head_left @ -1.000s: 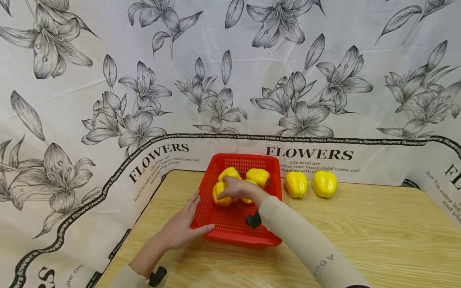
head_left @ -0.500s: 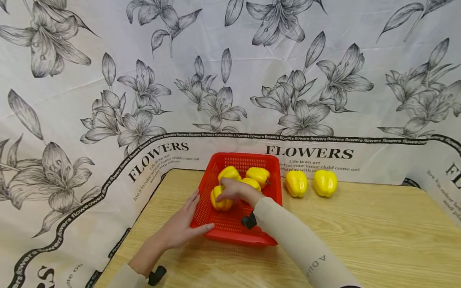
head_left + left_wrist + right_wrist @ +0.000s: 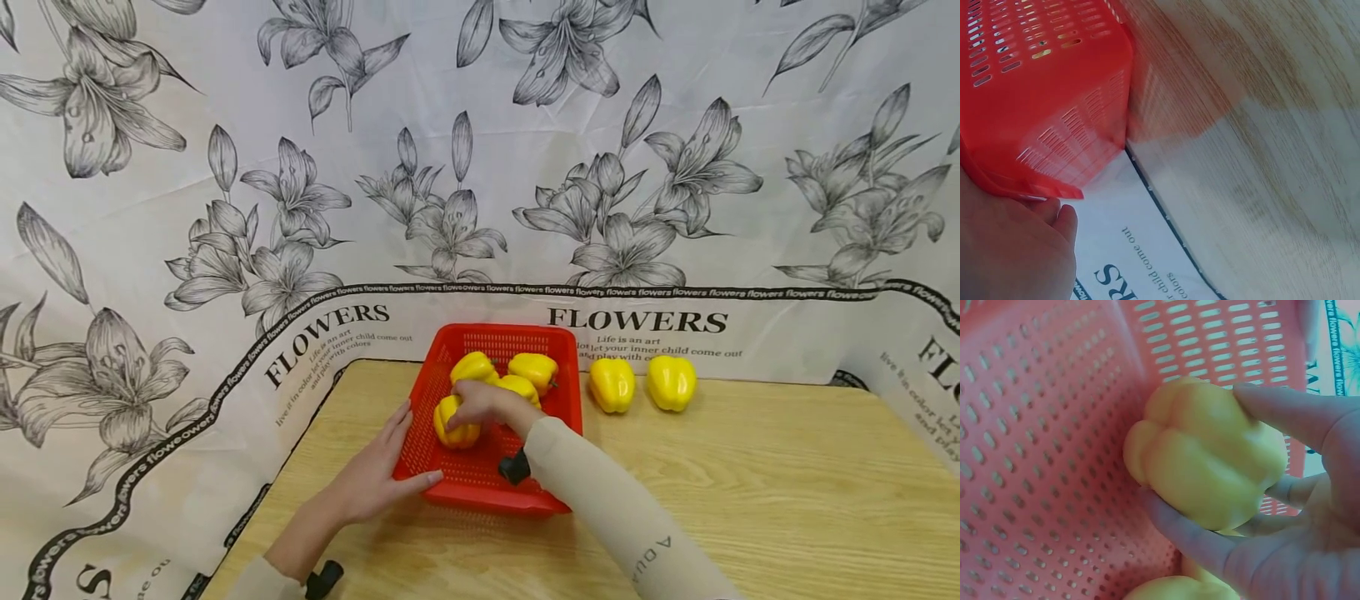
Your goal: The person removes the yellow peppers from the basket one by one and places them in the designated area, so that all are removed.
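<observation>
A red plastic basket (image 3: pixel 517 500) with perforated walls stands on the wooden table, tilted askew in the head view. In it, my right hand (image 3: pixel 483 407) grips a yellow bell pepper (image 3: pixel 453 433), thumb on one side and fingers on the other, near the left wall. Three more yellow peppers lie behind it, among them one at the back left (image 3: pixel 472 367) and one at the back right (image 3: pixel 534 372). My left hand (image 3: pixel 371 479) rests against the basket's near-left corner, fingers extended along the left side and thumb on the front rim; in the left wrist view its fingertips (image 3: pixel 1066 222) touch the rim.
Two yellow bell peppers, a nearer one (image 3: pixel 612 386) and one farther right (image 3: pixel 672 383), stand on the table (image 3: pixel 750 483) to the right of the basket. A white flower-printed cloth (image 3: pixel 480 167) hangs behind and around the left side.
My right hand has moved a little toward the near left of the basket with the pepper, away from the others. The left hand keeps its place at the corner.
</observation>
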`<control>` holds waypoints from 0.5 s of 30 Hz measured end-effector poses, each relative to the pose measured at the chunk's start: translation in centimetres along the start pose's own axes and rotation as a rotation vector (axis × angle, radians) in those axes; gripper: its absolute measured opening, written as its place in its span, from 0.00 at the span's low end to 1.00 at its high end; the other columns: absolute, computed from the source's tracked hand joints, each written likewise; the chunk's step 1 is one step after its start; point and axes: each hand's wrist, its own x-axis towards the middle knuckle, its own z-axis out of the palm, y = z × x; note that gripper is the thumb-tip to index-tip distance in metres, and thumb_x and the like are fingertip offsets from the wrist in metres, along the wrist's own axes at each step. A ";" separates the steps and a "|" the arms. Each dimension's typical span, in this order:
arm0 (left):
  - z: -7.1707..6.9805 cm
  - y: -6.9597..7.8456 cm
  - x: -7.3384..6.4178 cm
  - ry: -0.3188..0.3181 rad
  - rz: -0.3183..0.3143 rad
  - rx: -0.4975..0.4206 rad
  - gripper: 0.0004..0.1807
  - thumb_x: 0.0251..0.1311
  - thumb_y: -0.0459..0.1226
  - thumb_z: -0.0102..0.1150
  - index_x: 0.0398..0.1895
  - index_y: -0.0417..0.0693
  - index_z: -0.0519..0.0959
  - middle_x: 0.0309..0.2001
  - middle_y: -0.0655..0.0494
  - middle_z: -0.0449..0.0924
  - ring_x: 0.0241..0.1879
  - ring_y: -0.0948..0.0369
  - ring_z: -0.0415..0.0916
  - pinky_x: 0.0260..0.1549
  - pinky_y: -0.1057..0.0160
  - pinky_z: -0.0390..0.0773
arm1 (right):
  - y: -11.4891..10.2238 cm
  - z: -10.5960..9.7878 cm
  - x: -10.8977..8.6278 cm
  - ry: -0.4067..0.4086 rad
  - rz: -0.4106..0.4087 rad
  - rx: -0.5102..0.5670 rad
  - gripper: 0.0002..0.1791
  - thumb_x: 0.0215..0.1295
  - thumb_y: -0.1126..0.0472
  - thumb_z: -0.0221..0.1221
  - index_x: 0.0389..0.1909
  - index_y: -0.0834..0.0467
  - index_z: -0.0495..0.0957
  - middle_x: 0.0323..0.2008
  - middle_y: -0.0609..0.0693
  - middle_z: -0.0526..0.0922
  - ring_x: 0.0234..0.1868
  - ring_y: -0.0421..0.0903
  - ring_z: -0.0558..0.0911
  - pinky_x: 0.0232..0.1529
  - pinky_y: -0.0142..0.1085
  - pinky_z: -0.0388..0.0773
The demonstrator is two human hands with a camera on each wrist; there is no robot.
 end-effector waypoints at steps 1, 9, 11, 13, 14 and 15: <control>0.0 0.0 0.0 0.000 0.001 0.001 0.61 0.58 0.71 0.58 0.84 0.51 0.44 0.84 0.63 0.37 0.78 0.50 0.51 0.71 0.42 0.63 | 0.0 -0.1 -0.1 -0.003 -0.008 0.003 0.35 0.62 0.58 0.71 0.68 0.61 0.69 0.53 0.53 0.76 0.53 0.52 0.75 0.60 0.49 0.76; 0.2 -0.1 0.0 0.003 0.004 0.012 0.60 0.59 0.71 0.57 0.84 0.49 0.46 0.84 0.61 0.38 0.77 0.47 0.55 0.69 0.40 0.66 | -1.6 -1.5 -1.7 0.035 -0.131 0.031 0.31 0.63 0.57 0.70 0.63 0.59 0.70 0.49 0.52 0.77 0.49 0.50 0.76 0.52 0.41 0.80; 0.2 -0.1 0.0 0.003 0.004 0.009 0.59 0.59 0.70 0.58 0.84 0.50 0.46 0.84 0.61 0.38 0.77 0.48 0.55 0.69 0.40 0.66 | -1.9 -1.7 -2.3 0.054 -0.151 0.075 0.29 0.64 0.57 0.70 0.62 0.59 0.69 0.49 0.52 0.77 0.49 0.50 0.76 0.51 0.41 0.81; 0.2 0.0 0.0 0.003 0.003 0.010 0.59 0.59 0.70 0.59 0.84 0.51 0.46 0.84 0.61 0.38 0.77 0.47 0.55 0.69 0.40 0.66 | -2.0 -1.8 -2.8 0.075 -0.169 0.127 0.28 0.64 0.57 0.70 0.61 0.59 0.69 0.48 0.53 0.77 0.48 0.50 0.77 0.50 0.40 0.81; 0.2 0.0 0.0 0.000 -0.001 0.010 0.60 0.59 0.70 0.58 0.84 0.52 0.46 0.84 0.62 0.38 0.78 0.48 0.54 0.69 0.40 0.66 | -2.2 -1.9 -3.2 0.088 -0.173 0.149 0.28 0.64 0.57 0.70 0.60 0.58 0.69 0.48 0.53 0.77 0.48 0.50 0.77 0.49 0.40 0.80; 0.2 0.1 0.0 -0.001 0.000 0.008 0.60 0.59 0.70 0.58 0.84 0.52 0.45 0.83 0.63 0.37 0.78 0.48 0.54 0.69 0.40 0.66 | -2.3 -1.9 -3.6 0.105 -0.183 0.163 0.27 0.64 0.57 0.70 0.59 0.58 0.70 0.48 0.53 0.77 0.48 0.51 0.77 0.49 0.40 0.80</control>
